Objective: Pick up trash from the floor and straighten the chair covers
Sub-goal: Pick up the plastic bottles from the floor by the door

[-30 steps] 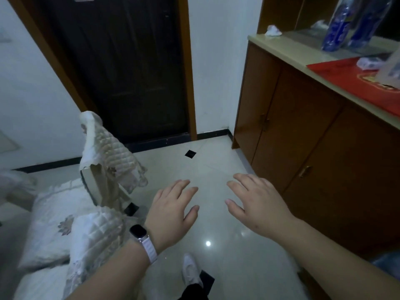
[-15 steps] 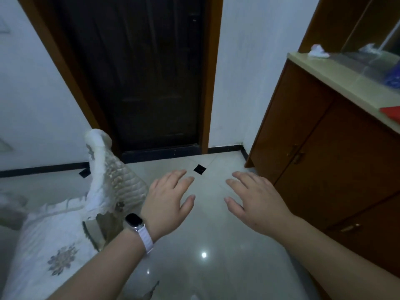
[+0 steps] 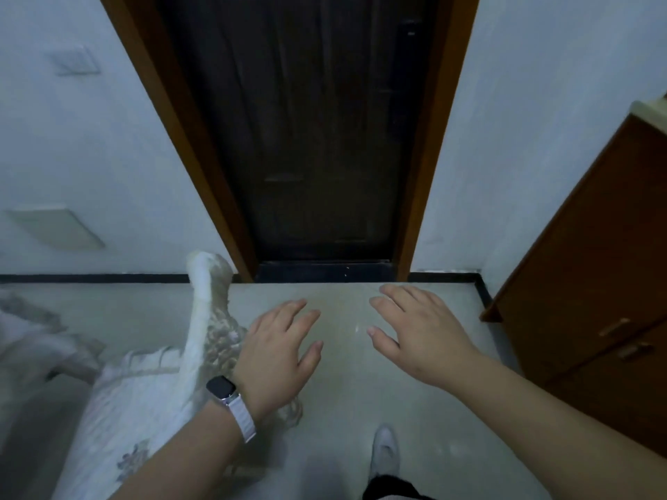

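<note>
A chair with a white quilted cover point(image 3: 202, 330) stands at the lower left; its backrest cover rises as a narrow white edge and the padded seat cover point(image 3: 119, 420) spreads below. My left hand point(image 3: 278, 351), a watch on its wrist, hovers palm down just right of the backrest with fingers spread, holding nothing. My right hand point(image 3: 418, 330) hovers palm down over the pale tiled floor point(image 3: 346, 409), fingers spread and empty. No trash shows on the floor.
A dark door point(image 3: 310, 138) in a brown frame faces me. A brown wooden cabinet point(image 3: 592, 304) lines the right side. More white covered furniture point(image 3: 32, 341) blurs at the far left. My shoe point(image 3: 385, 452) is on the floor below.
The view has swung left and up: the cabinet slid to the right edge and the door now fills the centre. Both hands stay open and spread in front of me.
</note>
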Available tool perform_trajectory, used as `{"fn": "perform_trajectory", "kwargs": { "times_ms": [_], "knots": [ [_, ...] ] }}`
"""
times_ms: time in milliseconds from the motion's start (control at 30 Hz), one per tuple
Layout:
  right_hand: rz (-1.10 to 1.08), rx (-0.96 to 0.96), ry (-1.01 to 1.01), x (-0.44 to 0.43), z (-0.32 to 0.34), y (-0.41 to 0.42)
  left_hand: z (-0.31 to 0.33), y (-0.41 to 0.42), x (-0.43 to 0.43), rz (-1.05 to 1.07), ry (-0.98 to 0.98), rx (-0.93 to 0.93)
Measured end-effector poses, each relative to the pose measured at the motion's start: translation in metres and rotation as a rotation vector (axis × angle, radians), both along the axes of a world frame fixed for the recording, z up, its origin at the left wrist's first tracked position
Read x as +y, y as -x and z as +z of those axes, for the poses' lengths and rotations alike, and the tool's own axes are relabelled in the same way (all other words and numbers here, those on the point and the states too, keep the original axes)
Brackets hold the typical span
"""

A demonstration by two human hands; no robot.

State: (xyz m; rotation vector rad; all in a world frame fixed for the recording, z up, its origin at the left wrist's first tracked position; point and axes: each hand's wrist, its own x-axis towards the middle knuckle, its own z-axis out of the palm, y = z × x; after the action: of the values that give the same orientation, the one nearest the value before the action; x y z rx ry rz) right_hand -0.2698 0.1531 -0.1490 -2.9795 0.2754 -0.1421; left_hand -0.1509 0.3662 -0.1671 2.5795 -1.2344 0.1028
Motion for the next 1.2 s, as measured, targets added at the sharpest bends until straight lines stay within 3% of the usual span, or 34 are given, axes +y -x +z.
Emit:
{"fn": "perform_trajectory", "kwargs": {
  "times_ms": [367, 533, 767, 933, 1200],
  "knots": [
    [0.122, 0.014, 0.003, -0.123, 0.003, -0.173, 0.017, -0.142, -0.082, 0.175, -0.051, -0.012],
    [0.217, 0.007, -0.032, -0.125, -0.003, -0.253, -0.001, -0.2, -0.083, 0.22, -0.137, 0.04],
    [0.352, 0.029, -0.003, -0.125, -0.009, -0.399, -0.025, -0.331, -0.096, 0.278, -0.093, 0.009],
    [0.409, -0.026, 0.074, -0.128, 0.015, -0.5, -0.016, -0.425, -0.101, 0.307, -0.012, -0.053],
    [0.5, -0.077, 0.055, -0.127, 0.028, -0.629, 0.008, -0.54, -0.11, 0.371, -0.061, -0.139]
  ]
}}
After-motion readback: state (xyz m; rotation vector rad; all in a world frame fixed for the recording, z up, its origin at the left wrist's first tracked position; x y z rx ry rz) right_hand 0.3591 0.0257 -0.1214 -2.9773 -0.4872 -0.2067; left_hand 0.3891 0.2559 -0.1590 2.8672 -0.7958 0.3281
